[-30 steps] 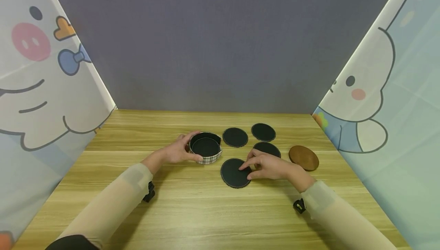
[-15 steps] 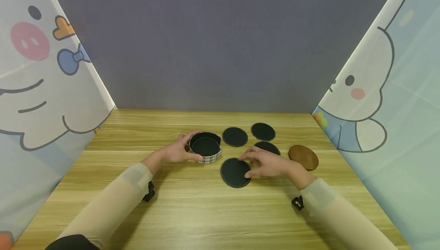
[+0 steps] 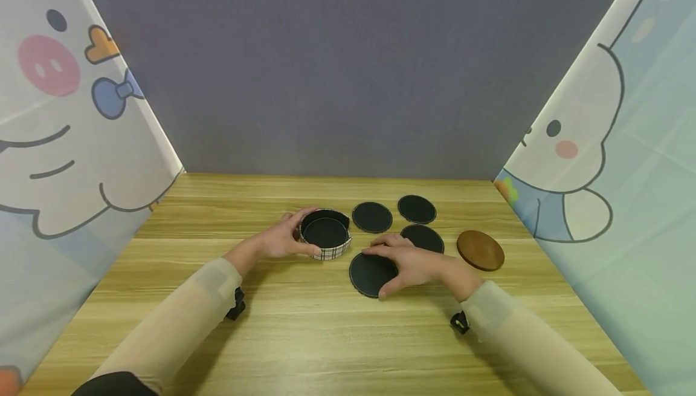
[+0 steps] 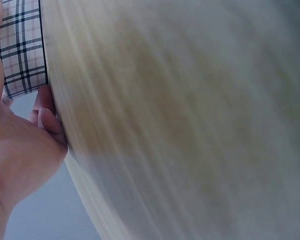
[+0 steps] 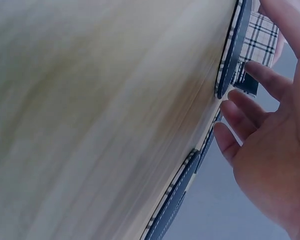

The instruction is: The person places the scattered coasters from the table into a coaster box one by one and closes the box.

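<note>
In the head view my left hand (image 3: 280,237) grips a round plaid coaster holder (image 3: 333,253) by its left side, the thumb at the front and fingers behind. The holder has a black inside and a gap in its right wall. Its checked wall (image 4: 22,50) also shows in the left wrist view. My right hand (image 3: 410,263) spans a round black coaster (image 3: 370,274) with light edge stitching, thumb at its near edge and fingers at its far edge. The coaster lies flat on the table. The right wrist view shows fingers (image 5: 267,80) spread beside that coaster's edge (image 5: 233,50).
Further black coasters lie behind: one (image 3: 372,217) right of the holder, one (image 3: 417,209) at the back, and one (image 3: 426,239) just behind my right hand. A round brown wooden disc (image 3: 481,250) lies to the right. A grey panel (image 3: 337,69) stands behind the table.
My right hand has moved left over the nearest coaster and spread, from fingertips on its right part to thumb and fingers at opposite edges. The left hand and holder have stayed put.
</note>
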A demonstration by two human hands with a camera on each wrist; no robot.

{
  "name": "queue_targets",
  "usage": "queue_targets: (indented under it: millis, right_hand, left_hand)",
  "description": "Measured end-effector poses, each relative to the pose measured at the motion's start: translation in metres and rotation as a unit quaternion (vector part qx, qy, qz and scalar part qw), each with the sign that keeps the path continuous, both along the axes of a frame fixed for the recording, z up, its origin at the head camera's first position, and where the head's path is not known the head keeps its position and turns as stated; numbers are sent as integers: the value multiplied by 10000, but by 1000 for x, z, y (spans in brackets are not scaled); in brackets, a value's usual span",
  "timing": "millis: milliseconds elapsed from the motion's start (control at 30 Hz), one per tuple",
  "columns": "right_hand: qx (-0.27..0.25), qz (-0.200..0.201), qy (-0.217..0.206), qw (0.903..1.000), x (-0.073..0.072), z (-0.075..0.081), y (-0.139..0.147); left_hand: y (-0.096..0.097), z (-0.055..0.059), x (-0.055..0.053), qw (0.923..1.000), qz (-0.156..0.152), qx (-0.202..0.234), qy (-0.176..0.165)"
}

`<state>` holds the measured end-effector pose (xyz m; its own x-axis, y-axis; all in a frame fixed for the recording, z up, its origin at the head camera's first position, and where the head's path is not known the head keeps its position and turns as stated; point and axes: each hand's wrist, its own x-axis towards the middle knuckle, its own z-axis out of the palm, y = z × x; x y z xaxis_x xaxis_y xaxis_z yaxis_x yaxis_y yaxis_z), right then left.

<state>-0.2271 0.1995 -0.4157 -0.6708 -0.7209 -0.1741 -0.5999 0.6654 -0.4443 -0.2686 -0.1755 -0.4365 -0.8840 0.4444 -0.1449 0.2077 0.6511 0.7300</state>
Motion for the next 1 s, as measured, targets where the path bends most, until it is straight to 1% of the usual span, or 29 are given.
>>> queue_targets:
  millis: [267, 633, 800, 1000]
  right_hand:
    - [194, 46, 79, 9998, 2, -3, -4]
    - [232, 47, 160, 9996, 1, -4, -6]
    - [217, 14, 97, 9997, 2, -4, -9]
    - [201, -50, 97, 9997, 2, -5, -8]
  left_hand:
    - [2, 1, 0, 10000, 6, -46, 26]
    - [1, 2, -1, 10000, 17, 5, -22]
    - [1, 1, 0, 10000, 16, -60, 28]
    - [1, -1, -1, 10000, 49, -18, 3]
